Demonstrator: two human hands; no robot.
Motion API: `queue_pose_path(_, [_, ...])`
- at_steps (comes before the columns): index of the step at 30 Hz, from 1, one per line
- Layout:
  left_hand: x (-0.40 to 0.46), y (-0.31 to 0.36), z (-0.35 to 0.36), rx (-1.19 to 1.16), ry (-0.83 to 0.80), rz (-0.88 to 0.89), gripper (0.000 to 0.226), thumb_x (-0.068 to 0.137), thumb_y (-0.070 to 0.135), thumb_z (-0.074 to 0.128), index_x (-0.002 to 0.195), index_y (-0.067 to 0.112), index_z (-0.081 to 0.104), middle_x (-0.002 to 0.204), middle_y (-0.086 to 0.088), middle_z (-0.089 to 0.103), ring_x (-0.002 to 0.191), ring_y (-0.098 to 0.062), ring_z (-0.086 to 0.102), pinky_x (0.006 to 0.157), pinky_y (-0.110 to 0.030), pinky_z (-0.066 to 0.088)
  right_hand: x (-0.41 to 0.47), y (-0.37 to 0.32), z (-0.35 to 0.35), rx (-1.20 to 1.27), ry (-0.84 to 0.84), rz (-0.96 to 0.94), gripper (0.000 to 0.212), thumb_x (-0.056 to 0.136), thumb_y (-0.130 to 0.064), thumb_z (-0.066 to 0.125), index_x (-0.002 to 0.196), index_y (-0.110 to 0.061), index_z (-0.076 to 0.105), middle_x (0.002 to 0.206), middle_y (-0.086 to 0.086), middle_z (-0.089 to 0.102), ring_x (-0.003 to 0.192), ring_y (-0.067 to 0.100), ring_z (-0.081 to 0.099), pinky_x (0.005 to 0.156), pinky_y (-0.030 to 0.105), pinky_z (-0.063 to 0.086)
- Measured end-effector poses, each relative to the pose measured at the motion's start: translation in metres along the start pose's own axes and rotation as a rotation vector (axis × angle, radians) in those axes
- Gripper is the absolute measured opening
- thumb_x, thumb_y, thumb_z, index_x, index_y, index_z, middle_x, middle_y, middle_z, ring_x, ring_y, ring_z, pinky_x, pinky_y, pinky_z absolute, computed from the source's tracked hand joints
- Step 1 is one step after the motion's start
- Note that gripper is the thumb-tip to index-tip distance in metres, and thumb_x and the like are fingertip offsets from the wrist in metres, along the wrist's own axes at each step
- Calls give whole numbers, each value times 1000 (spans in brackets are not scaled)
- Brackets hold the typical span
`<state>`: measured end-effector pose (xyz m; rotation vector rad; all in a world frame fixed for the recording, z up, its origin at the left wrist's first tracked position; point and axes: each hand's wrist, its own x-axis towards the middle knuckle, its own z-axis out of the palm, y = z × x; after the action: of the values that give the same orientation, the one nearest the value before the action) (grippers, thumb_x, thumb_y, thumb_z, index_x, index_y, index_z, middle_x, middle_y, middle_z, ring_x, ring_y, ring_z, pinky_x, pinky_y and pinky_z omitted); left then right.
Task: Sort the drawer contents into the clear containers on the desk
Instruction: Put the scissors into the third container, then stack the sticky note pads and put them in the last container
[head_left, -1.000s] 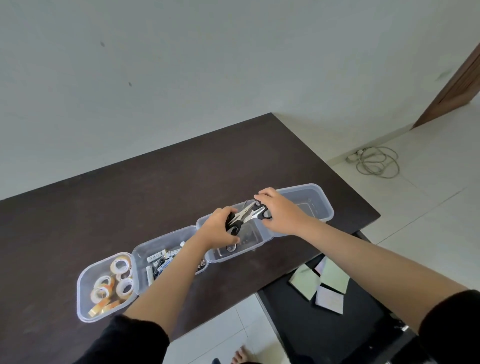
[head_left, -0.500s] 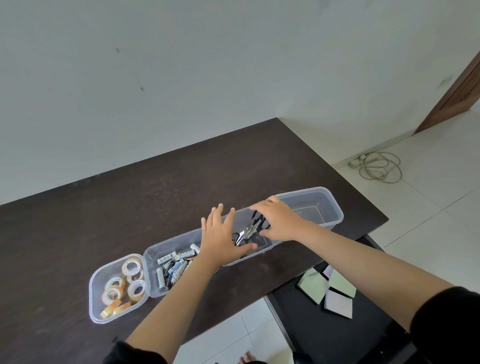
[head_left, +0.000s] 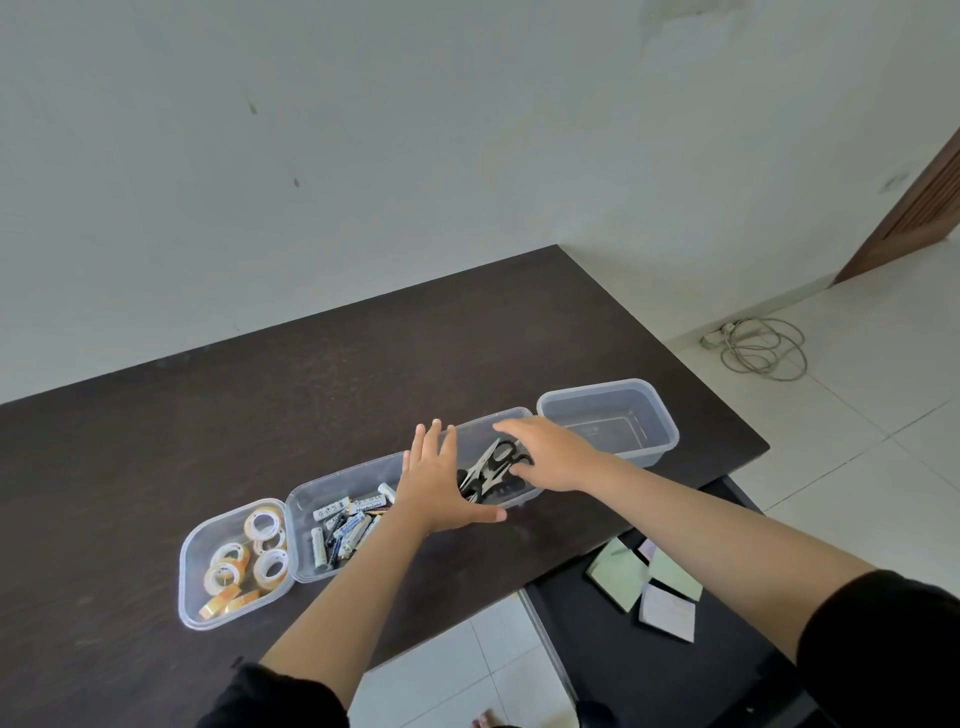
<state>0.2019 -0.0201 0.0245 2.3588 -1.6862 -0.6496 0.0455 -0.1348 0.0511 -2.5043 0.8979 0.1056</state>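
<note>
Four clear containers stand in a row on the dark desk (head_left: 260, 405). The leftmost (head_left: 192, 566) holds tape rolls (head_left: 265, 525), the second (head_left: 301, 499) holds batteries (head_left: 343, 530). In the third container (head_left: 511, 414) lie black-handled scissors (head_left: 491, 465). My left hand (head_left: 434, 483) hovers over that container's left end with its fingers straight. My right hand (head_left: 550, 452) is over its right end, fingers relaxed above the scissors, holding nothing. The rightmost container (head_left: 660, 415) is empty. Pale sticky note pads (head_left: 644, 582) lie in the open dark drawer (head_left: 649, 670) at the lower right.
A white wall rises behind the desk. A coiled white cable (head_left: 753, 345) lies on the tiled floor at the right, near a wooden door (head_left: 914, 208). The desk's right edge runs just past the empty container.
The scissors went from my hands down into the third container. Both hands have let go and spread open above it.
</note>
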Motion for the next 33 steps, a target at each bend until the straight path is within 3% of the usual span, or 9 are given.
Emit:
queue_pose_path(5, [-3,7,2,5,24,-25,130,58,73,70,152,18,-2,160,-9,-11,146,-29,-17,118,-49,0,-15,6,-11,23,47,-48,53,92,-20,59,142,-20,40,145,2,45,130,20,46,103,35,44])
queue_pose_path(11, [-28,43,22,-186,230,45,103,72,64,66,150,21,15,161,-3,5,148,-23,-6,120,-50,5,-36,27,-19,-4,72,-156,42,93,-23,56,134,-18,51,139,1,49,131,17,41,103,35,41])
queue_pose_path(14, [-46,71,42,-271,377,77,87,74,60,63,145,22,31,156,-2,25,146,-20,15,117,-44,20,-52,42,-26,-20,88,-218,36,93,-24,56,128,-17,57,128,2,55,120,18,48,95,36,46])
queue_pose_path(18, [-71,115,73,-345,486,66,64,78,47,69,131,16,51,134,1,48,128,-15,43,100,-27,43,-75,70,-31,-23,70,-286,24,90,-24,60,111,-15,66,107,3,62,100,19,56,82,37,50])
queue_pose_path(21, [-85,145,104,-360,486,51,53,79,47,63,122,16,58,123,2,54,118,-14,51,92,-26,48,-98,95,-31,15,13,-302,14,87,-26,64,94,-14,67,91,-2,60,74,6,54,67,26,45])
queue_pose_path(23, [-92,159,127,-384,454,39,52,79,50,58,117,15,60,117,2,55,112,-14,55,88,-29,51,-114,113,-27,-16,-35,-315,13,86,-28,64,87,-16,66,87,-5,58,67,4,49,62,20,41])
queue_pose_path(27, [-101,181,170,-387,378,-35,47,81,47,61,117,16,59,115,5,55,107,-11,55,84,-24,50,-146,154,-11,-67,-129,-312,14,87,-31,60,85,-18,65,86,-6,57,72,10,54,60,24,41])
queue_pose_path(33, [-103,207,225,-422,226,-201,47,83,43,64,123,21,55,123,8,50,110,-7,52,80,-16,44,-169,220,21,-101,-257,-227,19,90,-31,56,96,-16,66,100,-5,61,80,11,52,58,18,29])
